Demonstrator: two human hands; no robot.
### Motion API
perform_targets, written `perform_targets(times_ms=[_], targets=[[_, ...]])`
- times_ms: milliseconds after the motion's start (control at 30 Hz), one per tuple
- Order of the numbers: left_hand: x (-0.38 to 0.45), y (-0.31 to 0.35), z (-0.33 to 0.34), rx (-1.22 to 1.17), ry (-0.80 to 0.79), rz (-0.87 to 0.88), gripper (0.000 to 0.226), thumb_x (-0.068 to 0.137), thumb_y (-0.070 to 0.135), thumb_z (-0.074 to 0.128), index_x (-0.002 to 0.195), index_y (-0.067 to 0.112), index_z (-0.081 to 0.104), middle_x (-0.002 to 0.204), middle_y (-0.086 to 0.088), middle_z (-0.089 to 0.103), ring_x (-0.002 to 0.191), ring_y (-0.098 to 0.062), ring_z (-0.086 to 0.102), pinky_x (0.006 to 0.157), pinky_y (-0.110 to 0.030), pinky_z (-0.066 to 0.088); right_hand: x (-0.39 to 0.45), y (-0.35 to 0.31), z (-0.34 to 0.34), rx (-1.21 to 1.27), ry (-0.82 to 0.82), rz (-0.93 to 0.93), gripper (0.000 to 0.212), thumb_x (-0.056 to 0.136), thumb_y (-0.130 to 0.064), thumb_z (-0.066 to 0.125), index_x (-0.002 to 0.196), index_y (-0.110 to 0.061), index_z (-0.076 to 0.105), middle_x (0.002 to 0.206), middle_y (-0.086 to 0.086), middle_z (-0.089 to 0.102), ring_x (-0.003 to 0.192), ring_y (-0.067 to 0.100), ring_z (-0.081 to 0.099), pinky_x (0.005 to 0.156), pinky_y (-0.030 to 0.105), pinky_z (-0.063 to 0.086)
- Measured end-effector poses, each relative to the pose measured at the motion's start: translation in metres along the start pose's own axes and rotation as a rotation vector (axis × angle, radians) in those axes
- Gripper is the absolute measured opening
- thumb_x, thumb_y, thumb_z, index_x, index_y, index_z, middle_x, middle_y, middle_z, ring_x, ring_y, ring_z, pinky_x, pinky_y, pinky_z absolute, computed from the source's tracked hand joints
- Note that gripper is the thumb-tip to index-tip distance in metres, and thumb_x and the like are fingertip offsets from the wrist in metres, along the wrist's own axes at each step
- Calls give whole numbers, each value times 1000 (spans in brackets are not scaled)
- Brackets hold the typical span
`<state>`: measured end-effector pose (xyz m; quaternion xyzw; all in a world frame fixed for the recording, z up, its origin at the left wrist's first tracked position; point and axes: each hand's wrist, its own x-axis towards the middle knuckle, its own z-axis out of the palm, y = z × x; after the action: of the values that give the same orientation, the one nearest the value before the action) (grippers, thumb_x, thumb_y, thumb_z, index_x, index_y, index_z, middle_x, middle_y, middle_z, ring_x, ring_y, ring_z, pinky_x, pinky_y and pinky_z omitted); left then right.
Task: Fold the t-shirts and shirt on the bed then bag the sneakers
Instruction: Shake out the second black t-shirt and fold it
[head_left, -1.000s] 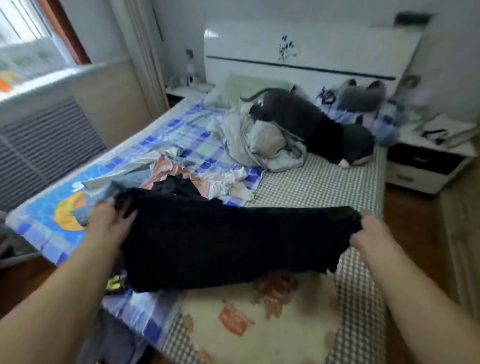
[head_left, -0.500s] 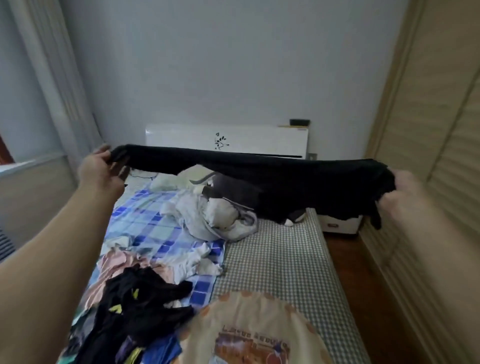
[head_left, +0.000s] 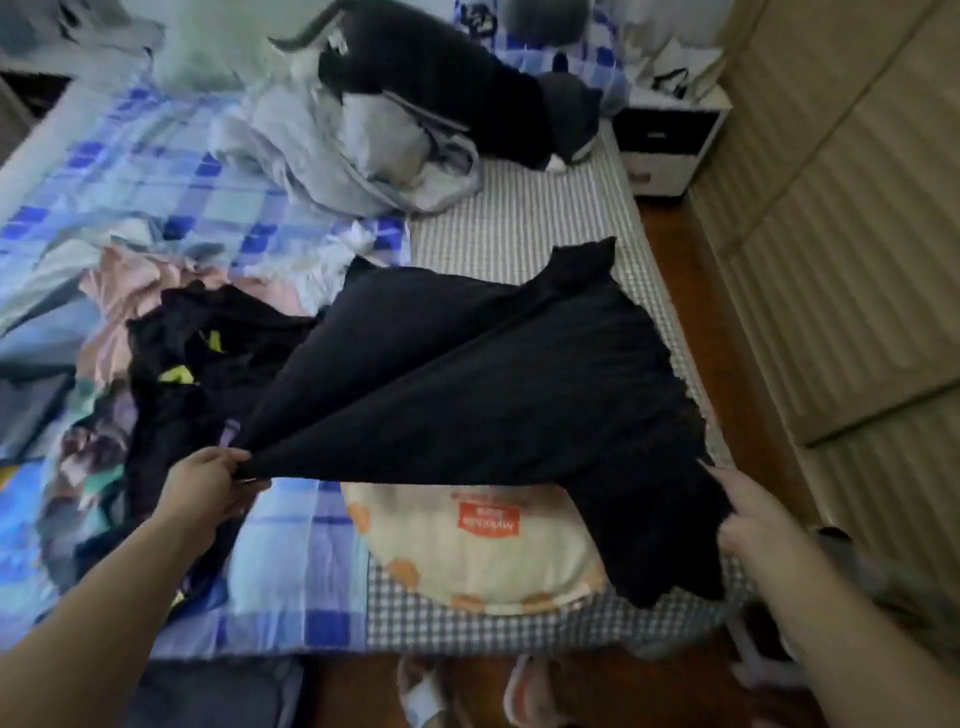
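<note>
One black t-shirt (head_left: 483, 395) over bed (head_left: 519, 244) | left hand (head_left: 205, 488) grip pinches hem, 8 o'clock | right hand (head_left: 753, 514) grip (blurred) can't tell, 4 o'clock | two hands

A red label (head_left: 487, 521) is showing in the lower centre of the frame on a cream cushion (head_left: 483, 561); its white lettering, upside down, is too blurred to read.

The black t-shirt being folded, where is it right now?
Head view, centre: the black t-shirt is spread over the checked bed, held by both hands, right of the clothes pile.
</note>
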<state>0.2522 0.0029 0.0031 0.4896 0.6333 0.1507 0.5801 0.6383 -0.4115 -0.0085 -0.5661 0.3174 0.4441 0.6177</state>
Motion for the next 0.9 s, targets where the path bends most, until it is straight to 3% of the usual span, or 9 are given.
perform_targets(times_ms=[67,133,333,433,500,600,667,767,900], targets=[[29,-63,14,28,15,-99,29,104,-2,36,91,15,55,91,-16,61,49,-14,69,62,-30,52,32,36,-6,5,37,92,48,94,-31,68,136,-10,62,131,26,62,119,44,61,93,57,53],[54,-110,25,49,76,-158,29,103,-5,34,97,10,58,100,-23,62,64,-27,69,68,-34,52,63,70,-19,-49,120,143,46,97,-36,64,135,-10,61,134,23,60,117,40,60,96,56,51],[85,-161,44,34,133,-140,26,99,-8,45,116,5,59,109,-21,61,77,-28,63,79,-34,55,96,121,-30,-195,197,-32,52,104,-38,52,150,-15,45,140,7,57,113,26,60,107,46,47],[79,-157,38,12,161,-119,31,92,-11,51,115,6,63,107,-21,64,89,-34,65,90,-39,56,87,118,-41,-442,500,-193,49,108,-33,43,153,-12,38,150,12,47,123,35,54,106,49,45],[70,-154,33,38,147,-95,29,92,-11,51,112,6,63,105,-21,64,88,-35,66,83,-32,60,71,117,-56,-607,698,-258,49,110,-30,40,154,-8,35,154,18,42,135,40,44,107,50,39],[56,-166,32,187,101,-74,25,94,-11,51,111,3,63,96,-22,66,70,-29,67,57,-21,59,58,128,-79,-740,747,-229,51,110,-27,40,154,-2,35,154,22,41,139,42,40,109,47,36],[49,-183,31,290,57,-99,19,96,-8,49,100,7,61,93,-24,68,61,-26,71,60,-30,56,62,130,-88,-851,750,-162,51,109,-27,41,153,-1,37,152,24,43,136,44,42,104,47,40],[42,-201,32,551,9,-145,18,97,-3,47,90,12,55,91,-23,69,53,-18,72,51,-22,48,68,122,-86,-1079,760,-41,50,109,-23,39,155,-3,32,148,26,46,130,45,47,96,48,43],[29,-187,32,1060,-49,-37,16,90,9,57,106,9,58,99,-21,54,94,-43,60,78,-41,43,68,112,-68,-1207,847,-112,57,93,-19,64,144,-8,41,139,25,49,124,45,49,97,54,50]])
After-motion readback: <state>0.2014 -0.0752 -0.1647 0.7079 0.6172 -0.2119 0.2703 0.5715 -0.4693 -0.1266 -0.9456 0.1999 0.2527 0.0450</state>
